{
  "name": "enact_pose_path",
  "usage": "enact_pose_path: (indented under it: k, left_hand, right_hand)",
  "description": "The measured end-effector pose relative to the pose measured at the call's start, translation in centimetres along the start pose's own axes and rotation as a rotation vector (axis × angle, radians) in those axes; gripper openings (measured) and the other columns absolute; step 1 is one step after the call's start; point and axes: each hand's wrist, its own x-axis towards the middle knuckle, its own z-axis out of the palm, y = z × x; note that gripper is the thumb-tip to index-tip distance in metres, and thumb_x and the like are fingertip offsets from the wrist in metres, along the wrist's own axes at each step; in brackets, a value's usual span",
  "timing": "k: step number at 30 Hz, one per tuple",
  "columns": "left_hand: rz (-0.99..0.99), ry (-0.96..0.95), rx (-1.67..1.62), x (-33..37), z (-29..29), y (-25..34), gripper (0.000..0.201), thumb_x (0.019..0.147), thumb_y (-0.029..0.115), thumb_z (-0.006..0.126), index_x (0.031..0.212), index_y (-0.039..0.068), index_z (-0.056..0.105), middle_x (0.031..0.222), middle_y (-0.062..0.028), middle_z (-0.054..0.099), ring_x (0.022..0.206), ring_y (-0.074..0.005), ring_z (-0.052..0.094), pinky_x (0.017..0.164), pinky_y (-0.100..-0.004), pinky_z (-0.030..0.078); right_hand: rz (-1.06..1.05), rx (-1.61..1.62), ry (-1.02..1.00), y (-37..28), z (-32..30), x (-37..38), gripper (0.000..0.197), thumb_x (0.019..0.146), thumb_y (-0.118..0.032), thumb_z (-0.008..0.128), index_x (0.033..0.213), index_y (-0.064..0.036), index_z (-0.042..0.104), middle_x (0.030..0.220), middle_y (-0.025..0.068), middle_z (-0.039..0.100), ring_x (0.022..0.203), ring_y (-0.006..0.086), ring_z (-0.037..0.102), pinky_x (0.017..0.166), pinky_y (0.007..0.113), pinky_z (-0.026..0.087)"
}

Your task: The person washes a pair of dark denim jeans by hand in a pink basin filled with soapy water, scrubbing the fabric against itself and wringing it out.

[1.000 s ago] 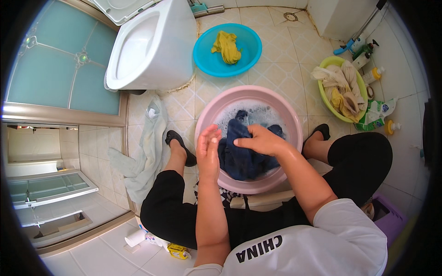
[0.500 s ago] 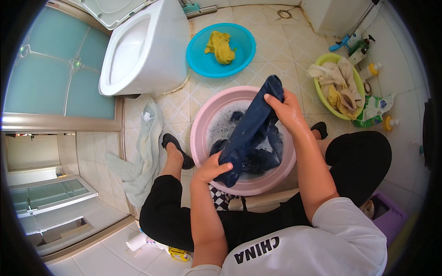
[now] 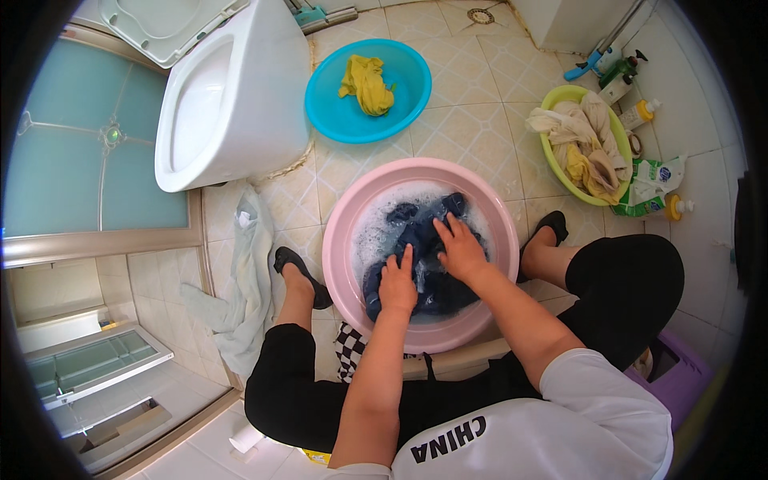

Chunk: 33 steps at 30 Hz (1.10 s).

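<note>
A dark blue garment [image 3: 436, 292] lies bunched in sudsy water inside a pink basin [image 3: 340, 264] between my feet. My left hand [image 3: 398, 290] rests on the near left part of the cloth, fingers stretched out and apart. Farther right, my right hand [image 3: 462, 252] is spread over the cloth as well, its fingertips touching the fabric. Neither hand grips anything. White foam [image 3: 372, 228] floats mostly along the basin's left and far sides. The exact shape of the garment is hidden by the water and its folds.
Beyond stands a blue basin [image 3: 320, 112] with a yellow cloth [image 3: 368, 84]. At right, a green basin [image 3: 552, 164] holds pale clothes, beside bottles [image 3: 616, 84] and a green-white packet [image 3: 652, 188]. A pale garment [image 3: 248, 272] lies on the left floor, near a toilet [image 3: 256, 104].
The garment, held stretched above the pink basin before, is now down in the water. Both hands have let go of its ends, lowered and come closer together. The view has shifted slightly.
</note>
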Motion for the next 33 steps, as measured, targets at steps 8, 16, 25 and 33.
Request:
enact_pose_path:
  k: [8,16,25,33]
  left_hand:
    - [-0.052,-0.273,0.172,2.0,3.2,0.0,0.071,0.071,0.004,0.062,0.134,0.016,0.032,0.128,-0.0186,0.036,0.112,-0.0365,0.042,0.090,-0.0399,0.042]
    - [-0.374,-0.038,-1.005,4.3,2.9,-2.0,0.049,0.075,-0.004,0.049,0.123,0.006,0.048,0.112,-0.0162,0.055,0.086,-0.0236,0.059,0.075,-0.0292,0.048]
    - [0.309,0.094,-0.798,-5.7,-6.3,10.1,0.053,0.070,0.007,0.069,0.120,0.004,0.052,0.108,-0.0156,0.058,0.100,-0.0231,0.057,0.087,-0.0290,0.043]
    - [0.187,0.467,-0.461,-4.7,-6.0,11.0,0.021,0.071,0.016,0.069,0.083,0.002,0.059,0.076,-0.0158,0.062,0.070,-0.0341,0.060,0.064,-0.0370,0.049]
  right_hand:
    - [0.116,-0.082,-0.342,0.9,2.0,-1.2,0.077,0.075,-0.030,0.064,0.138,-0.0142,0.023,0.142,0.0191,0.022,0.127,0.0377,0.028,0.106,0.040,0.023]
    - [0.376,0.609,-0.108,0.8,4.4,1.6,0.075,0.079,-0.042,0.058,0.138,-0.0111,0.025,0.139,0.0220,0.026,0.127,0.0358,0.029,0.104,0.039,0.026]
    - [0.728,2.281,-0.296,0.6,0.9,1.7,0.055,0.077,-0.055,0.058,0.097,-0.0039,0.056,0.084,0.0113,0.060,0.071,0.0223,0.060,0.054,0.030,0.051]
    - [0.510,2.407,-0.352,-4.7,-3.0,-0.2,0.036,0.079,-0.042,0.059,0.084,-0.0066,0.055,0.075,0.0067,0.058,0.069,0.0187,0.058,0.056,0.031,0.049]
